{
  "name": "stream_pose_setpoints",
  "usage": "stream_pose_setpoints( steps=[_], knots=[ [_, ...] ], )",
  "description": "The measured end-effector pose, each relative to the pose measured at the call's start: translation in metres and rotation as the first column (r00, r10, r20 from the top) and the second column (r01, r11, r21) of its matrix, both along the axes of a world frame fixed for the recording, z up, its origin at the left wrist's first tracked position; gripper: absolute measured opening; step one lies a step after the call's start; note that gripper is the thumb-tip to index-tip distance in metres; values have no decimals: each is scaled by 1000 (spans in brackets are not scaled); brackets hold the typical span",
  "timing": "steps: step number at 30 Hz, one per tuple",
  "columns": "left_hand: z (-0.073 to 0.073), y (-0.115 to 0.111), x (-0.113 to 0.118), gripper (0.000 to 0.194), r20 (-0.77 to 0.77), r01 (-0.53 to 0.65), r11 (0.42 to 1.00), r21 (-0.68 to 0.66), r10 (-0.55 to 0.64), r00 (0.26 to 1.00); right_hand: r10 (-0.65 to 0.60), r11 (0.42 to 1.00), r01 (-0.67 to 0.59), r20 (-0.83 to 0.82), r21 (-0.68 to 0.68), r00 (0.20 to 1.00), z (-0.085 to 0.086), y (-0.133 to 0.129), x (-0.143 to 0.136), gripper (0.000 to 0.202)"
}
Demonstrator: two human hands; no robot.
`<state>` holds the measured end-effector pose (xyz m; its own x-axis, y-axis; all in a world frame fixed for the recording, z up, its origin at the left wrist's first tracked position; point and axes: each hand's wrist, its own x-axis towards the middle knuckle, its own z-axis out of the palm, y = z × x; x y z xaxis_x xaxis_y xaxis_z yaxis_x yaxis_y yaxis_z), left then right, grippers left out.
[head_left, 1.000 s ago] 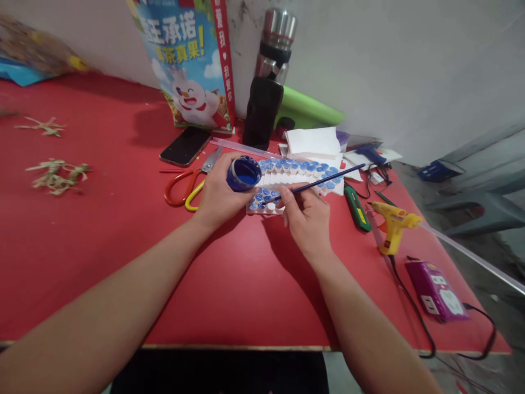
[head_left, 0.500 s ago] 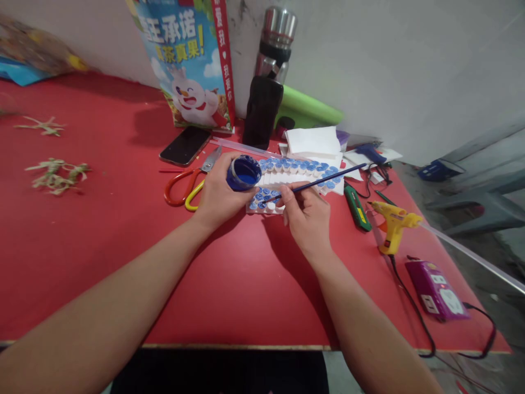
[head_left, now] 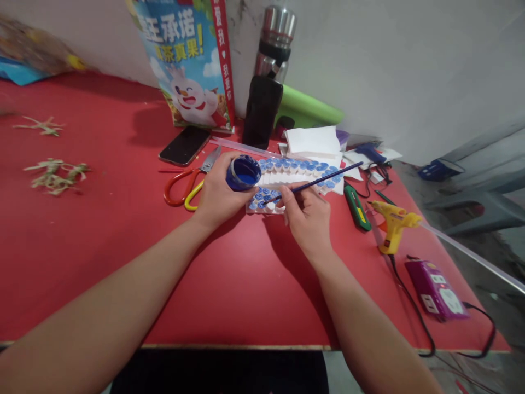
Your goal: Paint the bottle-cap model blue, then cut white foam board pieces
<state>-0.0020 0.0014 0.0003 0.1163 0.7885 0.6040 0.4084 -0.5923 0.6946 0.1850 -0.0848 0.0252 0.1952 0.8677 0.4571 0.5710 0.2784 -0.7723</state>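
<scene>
My left hand [head_left: 221, 189] is closed around a small jar of dark blue paint [head_left: 245, 173], tilted so its open mouth faces me. Between the fingers of my right hand [head_left: 307, 219] is a slim blue paintbrush [head_left: 324, 179]. Its dark tip meets the small round pieces at the near left of a white board [head_left: 283, 179]. Many round tops on the board [head_left: 320, 166] are painted blue; one white piece [head_left: 270, 206] shows beside the brush tip. My right hand hides part of the board's near side.
Scissors [head_left: 176, 189] and a phone [head_left: 185, 145] lie left of the jar. A green utility knife [head_left: 357, 208], yellow glue gun [head_left: 394, 221] and purple power box [head_left: 437, 290] are on the right. Behind stand a printed bag [head_left: 192, 65], a steel flask [head_left: 275, 41] and a black phone-like object [head_left: 262, 112].
The paintbrush has shifted very slightly, its tip moving a little to the right among the round pieces. My left hand and the paint jar stay almost in place.
</scene>
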Motion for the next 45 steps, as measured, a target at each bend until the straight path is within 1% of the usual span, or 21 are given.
stream_pose_setpoints(
  steps=[7, 12, 17, 23, 35, 38, 41, 45],
  knots=[
    [0, 0, 0, 57, -7, -5, 1000, -3, 5, 1000, -2, 1000, 2, -1, -2, 1000, -2, 1, 0, 29],
    [0, 0, 0, 58, -7, 0, 1000, -6, 0, 1000, 8, 1000, -8, 11, 24, 1000, 0, 0, 0, 25],
    [1, 0, 0, 55, -7, -1, 1000, -8, 1, 1000, 8, 1000, -9, 10, 15, 1000, 1, 0, -2, 27],
    [-1, 1, 0, 58, -10, -20, 1000, 5, 20, 1000, 29, 999, -30, 26, 13, 999, 2, -1, -4, 27],
    [0, 0, 0, 56, -7, -2, 1000, -6, 2, 1000, 48, 999, -48, 19, 1, 999, 1, -3, -4, 27],
    [0, -1, 0, 56, -3, 2, 1000, -2, -2, 1000, 70, 998, -70, 10, 6, 998, 1, -2, -5, 24],
    [1, -1, 0, 56, 0, 9, 1000, 0, -9, 1000, 64, 998, -64, 11, 12, 998, 2, -2, -5, 23],
    [1, 0, 0, 56, -4, 11, 1000, -7, -11, 1000, 66, 998, -66, 25, -9, 998, 3, -3, -3, 25]
  ],
)
